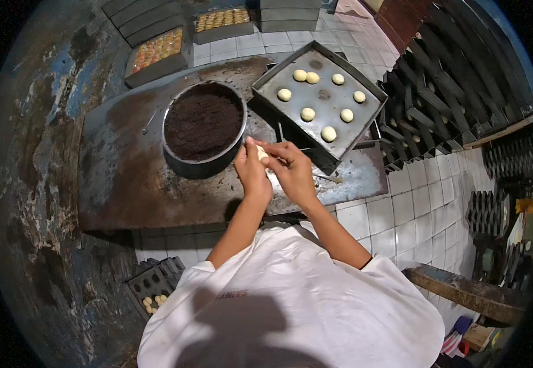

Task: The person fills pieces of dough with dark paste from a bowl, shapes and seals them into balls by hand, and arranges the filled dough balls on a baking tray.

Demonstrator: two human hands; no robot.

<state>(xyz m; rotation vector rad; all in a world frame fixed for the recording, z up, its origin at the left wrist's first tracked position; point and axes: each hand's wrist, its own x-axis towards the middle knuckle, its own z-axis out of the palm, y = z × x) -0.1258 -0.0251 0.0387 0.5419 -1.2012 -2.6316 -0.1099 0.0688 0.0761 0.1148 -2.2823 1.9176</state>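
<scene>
A pale piece of dough [262, 153] sits between my two hands, partly hidden by the fingers. My left hand [252, 168] is closed around it, thumb up. The fingers of my right hand [290, 168] pinch the same dough from the other side. Just left of my hands stands a round metal pot [166, 136] holding a dark brown crumbly filling [204, 121]. Beyond them, to the right, a square metal tray [303, 58] carries several round dough balls [307, 115], two of them touching each other.
The pot and tray rest on a worn metal-topped table [119, 178]. Trays of baked goods [159, 50] stand on the floor behind it. Many stacked metal trays [429, 92] fill the right side. Near my left side, a low tray [147, 285] holds more dough pieces.
</scene>
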